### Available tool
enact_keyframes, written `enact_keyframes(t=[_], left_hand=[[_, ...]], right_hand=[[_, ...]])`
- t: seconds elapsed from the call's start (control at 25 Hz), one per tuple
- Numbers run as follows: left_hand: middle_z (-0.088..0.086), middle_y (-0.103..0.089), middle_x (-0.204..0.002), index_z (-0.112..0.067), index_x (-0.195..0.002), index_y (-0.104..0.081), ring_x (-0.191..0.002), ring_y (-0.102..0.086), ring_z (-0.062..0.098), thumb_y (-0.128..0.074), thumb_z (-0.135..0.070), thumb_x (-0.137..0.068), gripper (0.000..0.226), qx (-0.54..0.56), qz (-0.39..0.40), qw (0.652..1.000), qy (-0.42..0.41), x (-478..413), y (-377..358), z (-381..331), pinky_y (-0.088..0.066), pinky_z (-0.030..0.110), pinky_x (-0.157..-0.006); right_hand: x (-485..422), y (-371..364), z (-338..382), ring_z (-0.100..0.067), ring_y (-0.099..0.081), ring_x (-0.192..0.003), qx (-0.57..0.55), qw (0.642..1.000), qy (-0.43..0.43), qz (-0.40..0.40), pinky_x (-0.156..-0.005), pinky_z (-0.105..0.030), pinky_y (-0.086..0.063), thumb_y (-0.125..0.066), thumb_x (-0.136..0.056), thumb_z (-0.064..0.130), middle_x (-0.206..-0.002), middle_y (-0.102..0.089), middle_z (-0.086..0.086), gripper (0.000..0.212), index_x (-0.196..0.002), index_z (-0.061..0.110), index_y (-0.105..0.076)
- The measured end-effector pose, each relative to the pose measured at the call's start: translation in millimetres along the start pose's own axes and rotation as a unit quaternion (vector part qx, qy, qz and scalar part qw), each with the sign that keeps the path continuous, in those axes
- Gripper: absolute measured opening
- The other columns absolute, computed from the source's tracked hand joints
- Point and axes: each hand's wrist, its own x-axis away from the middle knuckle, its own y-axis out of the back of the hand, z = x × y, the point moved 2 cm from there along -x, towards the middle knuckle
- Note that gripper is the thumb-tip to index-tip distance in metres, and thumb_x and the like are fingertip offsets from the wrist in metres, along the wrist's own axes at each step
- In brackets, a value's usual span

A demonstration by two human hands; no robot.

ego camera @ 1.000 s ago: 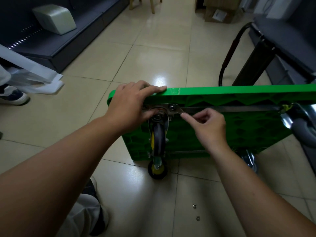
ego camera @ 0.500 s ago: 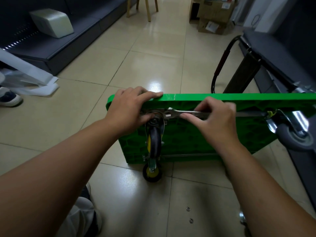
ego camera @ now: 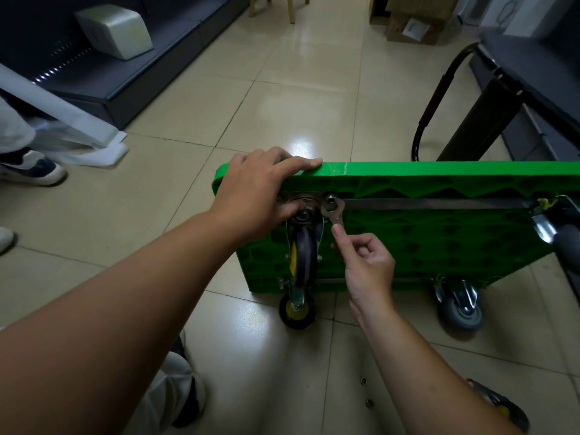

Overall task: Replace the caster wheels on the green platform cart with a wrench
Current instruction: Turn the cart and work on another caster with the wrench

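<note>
Your green platform cart (ego camera: pixel 439 233) stands on edge on the floor. Left hand (ego camera: pixel 257 196) grips its top rim above the black caster (ego camera: pixel 303 255). Right hand (ego camera: pixel 367 262) pinches the wrench (ego camera: pixel 334 211), head on the plate bolt (ego camera: pixel 330 200). Seat it fully; swing short arcs.

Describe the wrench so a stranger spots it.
The green cart stands on edge, a black-wheeled caster at its top left corner. The wrench is the short silver tool slanting down from that caster's bolt to the right hand, unlike the long horizontal bar.

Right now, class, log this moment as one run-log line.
left hand: holds green cart edge | right hand: pinches wrench on caster bolt | caster wheel: mounted
</note>
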Motion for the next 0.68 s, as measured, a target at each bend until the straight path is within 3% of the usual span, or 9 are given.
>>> enact_keyframes(t=[0.28, 0.4, 0.56, 0.68], left_hand=[[-0.005, -0.059, -0.126, -0.047, -0.145, -0.045, -0.115, -0.051, 0.02, -0.073, -0.047, -0.086, 0.066, -0.001, -0.003, 1.0, 0.002, 1, -2, 0, -0.032, 0.038, -0.097], [-0.005, -0.059, -0.127, -0.047, -0.146, -0.044, -0.115, -0.051, 0.019, -0.072, -0.047, -0.086, 0.066, 0.0, -0.004, 1.0, 0.003, 0, -2, 0, -0.032, 0.038, -0.097], [-0.005, -0.058, -0.128, -0.047, -0.145, -0.044, -0.117, -0.051, 0.019, -0.072, -0.048, -0.086, 0.066, 0.001, 0.002, 1.0, 0.006, -1, -1, -1, -0.032, 0.038, -0.098], [-0.005, -0.058, -0.127, -0.047, -0.145, -0.044, -0.116, -0.052, 0.02, -0.071, -0.049, -0.085, 0.065, 0.001, 0.004, 1.0, 0.005, -1, -1, -2, -0.033, 0.039, -0.098]], right_hand=[[-21, -19, -25, -0.017, -0.067, -0.079, -0.019, 0.999, -0.05, 0.003, -0.077, -0.03, -0.054, -0.082, -0.073, 0.045, -0.086, -0.073, -0.017, 0.039, -0.082, 0.011, -0.064], [-27, -19, -21, -0.014, -0.067, -0.077, 0.015, 0.999, -0.045, 0.024, -0.067, -0.024, -0.053, -0.081, -0.077, 0.042, -0.087, -0.074, -0.013, 0.035, -0.086, 0.011, -0.066], [-34, -2, 9, 0.0, -0.064, -0.063, 0.112, 0.991, 0.071, -0.011, -0.058, -0.016, -0.048, -0.086, -0.076, 0.031, -0.076, -0.07, -0.001, 0.028, -0.08, 0.013, -0.065], [-38, 17, 43, -0.012, -0.063, -0.08, 0.265, 0.942, 0.202, -0.034, -0.067, -0.027, -0.048, -0.087, -0.07, 0.047, -0.079, -0.067, 0.006, 0.034, -0.08, 0.022, -0.066]])
